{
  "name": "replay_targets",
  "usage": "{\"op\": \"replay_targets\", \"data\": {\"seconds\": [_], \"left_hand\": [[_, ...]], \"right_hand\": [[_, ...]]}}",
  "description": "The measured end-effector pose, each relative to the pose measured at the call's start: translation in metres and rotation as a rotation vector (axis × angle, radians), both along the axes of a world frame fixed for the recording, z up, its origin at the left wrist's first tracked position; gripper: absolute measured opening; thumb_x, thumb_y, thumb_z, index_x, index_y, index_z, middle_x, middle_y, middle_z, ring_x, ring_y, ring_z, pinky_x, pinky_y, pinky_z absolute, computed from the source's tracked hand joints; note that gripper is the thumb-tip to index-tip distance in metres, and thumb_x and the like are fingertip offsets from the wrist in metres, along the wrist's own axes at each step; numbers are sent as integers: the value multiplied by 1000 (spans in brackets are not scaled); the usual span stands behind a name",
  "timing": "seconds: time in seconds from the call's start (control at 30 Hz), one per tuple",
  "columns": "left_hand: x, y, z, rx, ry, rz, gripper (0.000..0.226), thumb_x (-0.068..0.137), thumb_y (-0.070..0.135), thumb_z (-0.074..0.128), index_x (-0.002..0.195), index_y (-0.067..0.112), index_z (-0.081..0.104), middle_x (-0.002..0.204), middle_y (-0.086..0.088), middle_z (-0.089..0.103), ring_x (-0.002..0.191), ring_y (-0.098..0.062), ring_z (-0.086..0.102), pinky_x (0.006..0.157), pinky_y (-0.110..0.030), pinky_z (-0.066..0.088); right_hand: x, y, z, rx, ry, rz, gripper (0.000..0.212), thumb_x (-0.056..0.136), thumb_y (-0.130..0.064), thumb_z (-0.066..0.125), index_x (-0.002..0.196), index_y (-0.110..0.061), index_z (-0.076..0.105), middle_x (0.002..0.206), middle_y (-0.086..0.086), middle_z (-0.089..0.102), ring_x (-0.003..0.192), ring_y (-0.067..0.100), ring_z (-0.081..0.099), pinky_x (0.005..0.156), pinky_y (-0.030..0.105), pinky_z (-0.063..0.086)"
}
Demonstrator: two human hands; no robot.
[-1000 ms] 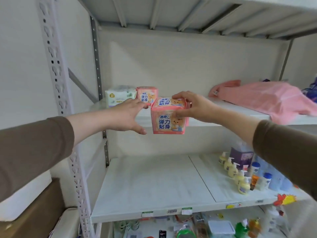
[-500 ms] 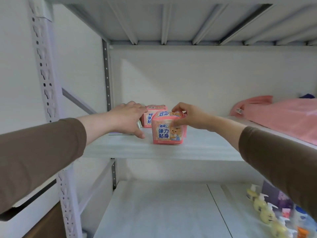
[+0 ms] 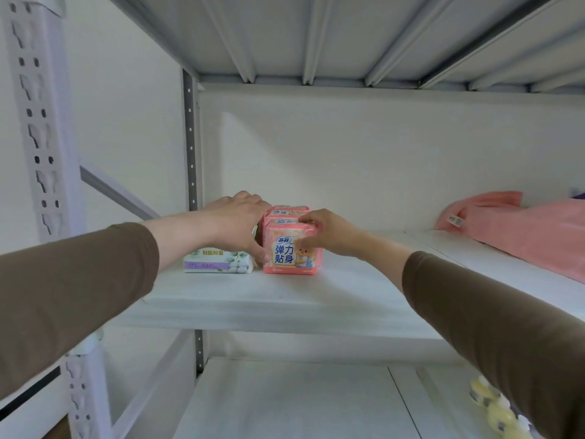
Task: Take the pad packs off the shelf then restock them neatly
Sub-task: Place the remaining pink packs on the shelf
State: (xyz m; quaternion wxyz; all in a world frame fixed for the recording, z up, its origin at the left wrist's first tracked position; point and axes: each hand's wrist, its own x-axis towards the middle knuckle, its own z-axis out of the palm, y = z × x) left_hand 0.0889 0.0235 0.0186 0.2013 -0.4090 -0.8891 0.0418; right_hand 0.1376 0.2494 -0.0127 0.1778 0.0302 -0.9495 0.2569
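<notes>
Pink pad packs stand in a row front to back on the white shelf [image 3: 316,299]. The front pink pack [image 3: 289,253] has a bear picture and rests on the shelf board. My right hand [image 3: 326,232] grips its top and right side. Behind it more pink packs [image 3: 286,213] line up. My left hand [image 3: 239,221] presses flat against the left side of the row, fingers pointing down. A white and purple pad pack [image 3: 218,261] lies flat to the left, partly under my left wrist.
A pink cloth bundle [image 3: 519,226] lies at the right end of the same shelf. A perforated upright [image 3: 38,147] stands at the left. The lower shelf [image 3: 285,403] carries yellow pump bottles [image 3: 497,413] at its right.
The pink pack in my right hand went from mid-air in front of the shelf onto the board, then back against the row. My left hand moved in beside the packs. The view rose.
</notes>
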Motion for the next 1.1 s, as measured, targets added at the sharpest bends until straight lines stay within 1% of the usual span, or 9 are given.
{"op": "replay_targets", "data": {"seconds": [0.1, 0.23, 0.37, 0.53, 0.63, 0.73, 0.87, 0.97, 1.1], "left_hand": [[-5, 3, 0, 0, -14, 34, 99, 67, 70, 74, 147, 27, 35, 139, 3, 46, 131, -18, 36, 104, -38, 37], [-8, 5, 2, -17, -6, 82, 109, 68, 72, 72, 152, 22, 26, 149, 2, 39, 137, -19, 31, 110, -40, 35], [-6, 6, 3, -20, -4, 99, 108, 68, 72, 72, 153, 22, 26, 150, 2, 38, 138, -19, 30, 111, -40, 34], [-4, 8, 4, -12, -14, 98, 108, 68, 71, 73, 152, 23, 26, 149, 2, 39, 137, -18, 31, 110, -40, 35], [-2, 9, 2, -10, -19, 91, 105, 69, 69, 74, 151, 23, 29, 147, 2, 41, 136, -19, 32, 109, -40, 35], [-1, 7, 0, -7, -25, 82, 102, 70, 67, 75, 150, 24, 30, 146, 1, 41, 136, -19, 32, 109, -39, 35], [2, 2, -6, 11, -31, 57, 99, 74, 66, 72, 152, 25, 27, 147, 1, 40, 137, -19, 31, 107, -39, 34], [4, -4, -14, 42, -30, 25, 93, 76, 65, 70, 150, 26, 31, 143, 0, 43, 135, -21, 33, 104, -38, 36], [11, -15, -34, 142, -26, -49, 90, 77, 63, 70, 149, 25, 33, 146, 0, 39, 138, -22, 30, 108, -39, 32]], "right_hand": [[-12, -1, 0, 72, 30, 7, 58, 77, -33, 82, 129, -17, 63, 118, 0, 65, 104, 20, 64, 89, 32, 53], [-21, 1, -1, 77, 42, 39, 53, 78, -34, 81, 127, -20, 65, 116, -1, 66, 104, 20, 63, 91, 39, 54], [-22, 3, 0, 94, 47, 76, 47, 82, -31, 79, 125, -17, 65, 108, -5, 59, 103, 20, 62, 90, 36, 54], [-23, 4, -1, 95, 49, 111, 38, 84, -27, 77, 120, -17, 67, 93, -19, 58, 87, 5, 61, 73, 18, 49], [-26, 6, -5, 66, 34, 107, 36, 83, -30, 77, 117, -22, 68, 107, -6, 69, 94, 13, 67, 83, 31, 56], [-24, 4, -8, 73, 3, 72, 57, 82, -37, 77, 134, -25, 58, 125, -2, 64, 110, 19, 63, 94, 39, 54], [-13, -3, -10, 173, 55, -46, 79, 84, -43, 74, 152, -26, 36, 153, 2, 37, 141, 28, 26, 115, 44, 29], [8, -12, -11, 223, 152, -79, 76, 85, -44, 72, 151, -30, 37, 159, -1, 29, 146, 24, 15, 117, 46, 25], [40, -26, -25, 314, 310, -112, 62, 87, -44, 67, 144, -31, 46, 156, -5, 33, 144, 20, 19, 113, 44, 24]]}}
